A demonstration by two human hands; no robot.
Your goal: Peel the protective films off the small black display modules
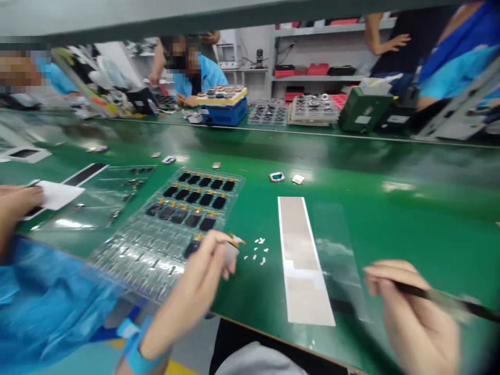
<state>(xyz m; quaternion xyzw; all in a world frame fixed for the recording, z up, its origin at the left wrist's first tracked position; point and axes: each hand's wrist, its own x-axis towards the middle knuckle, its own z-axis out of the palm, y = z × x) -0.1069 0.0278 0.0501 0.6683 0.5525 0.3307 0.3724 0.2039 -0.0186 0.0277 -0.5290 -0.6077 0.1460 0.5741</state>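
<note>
Checking the left hand (191, 291) first: what is it doing?

Pinching a small dark module (233, 249) between thumb and fingertips, just above the tabletop (390, 219), at the right edge of a clear plastic tray (133, 260). A gold tab sticks out of the module.

How would that handle?

Very light, I'd judge, and thin: fairly stiff across its flat body but fragile at the tab. The glossy face looks slippery too. I'd take it by its side edges and keep off both the face and the tab.

And the right hand (414, 317)?

Clenched around a slender black-handled tool (441, 296). The blur hides the tool's tip, so I can't tell what kind it is. That hand is at the near right, beside a pale strip (302, 260) lying on the tabletop.

Whose hand is that at far left?

A co-worker's hand (19, 200), in a blue sleeve, gripping a white sheet (58, 194). Similar dark modules (187, 205) sit in rows in the tray.
</note>
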